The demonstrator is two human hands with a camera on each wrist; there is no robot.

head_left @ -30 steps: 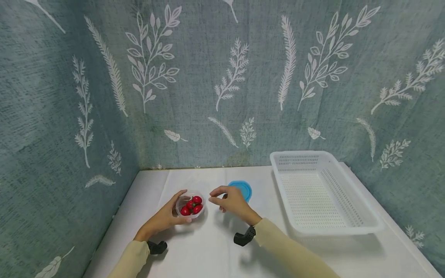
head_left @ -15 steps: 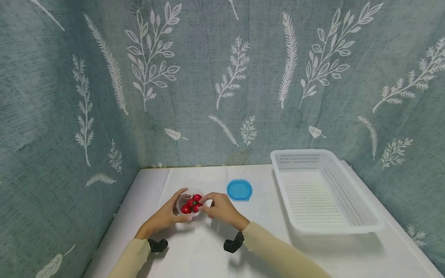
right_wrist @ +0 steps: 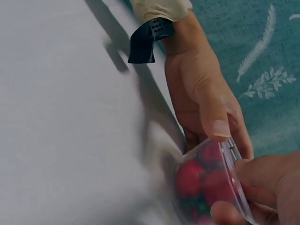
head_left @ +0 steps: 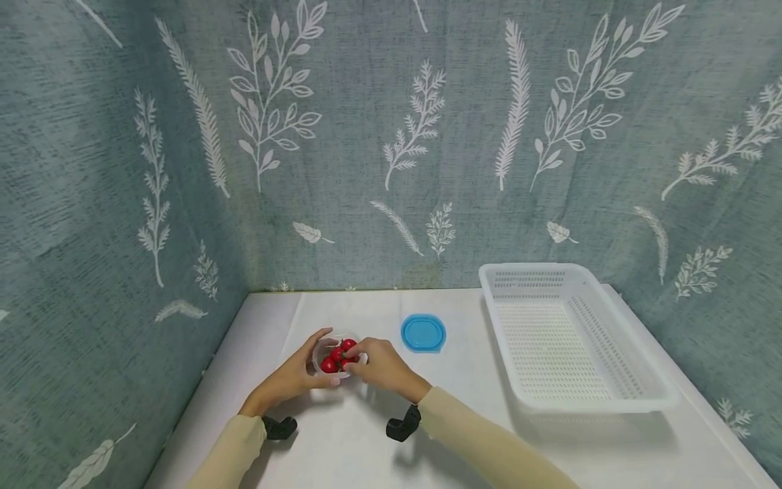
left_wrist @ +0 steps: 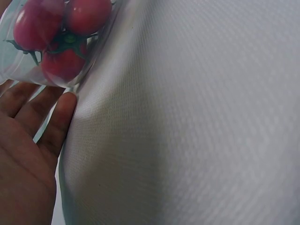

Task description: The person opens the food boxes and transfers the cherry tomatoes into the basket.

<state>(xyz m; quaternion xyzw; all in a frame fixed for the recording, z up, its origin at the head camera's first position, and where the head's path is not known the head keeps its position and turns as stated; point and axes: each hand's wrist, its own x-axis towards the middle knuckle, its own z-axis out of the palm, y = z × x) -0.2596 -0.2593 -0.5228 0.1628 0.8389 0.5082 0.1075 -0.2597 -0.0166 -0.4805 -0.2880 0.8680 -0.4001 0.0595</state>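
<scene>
A small clear plastic container (head_left: 317,351) with several red cherry tomatoes (head_left: 328,365) stands at the left middle of the white table. My left hand (head_left: 287,380) grips its left side, with fingers at the far side and the thumb at the near side. In the left wrist view, the fingers of that hand lie along the container's wall, and green stems show on the tomatoes. From the right, my right hand (head_left: 387,367) reaches over the rim, thumb and index finger pinching a tomato inside; the fingertips partly hide it. The right wrist view shows both hands at the container's rim (right_wrist: 234,173).
A blue lid (head_left: 423,333) lies flat on the table just beyond my right hand. On the right stands a large white perforated basket (head_left: 497,326). Grey-green cloth (head_left: 366,265) with white leaf prints closes off the back and sides of the white table (head_left: 366,455).
My right hand has moved left from beside the blue lid into the container and onto a tomato, uncovering the lid. The left hand keeps its hold on the container.
</scene>
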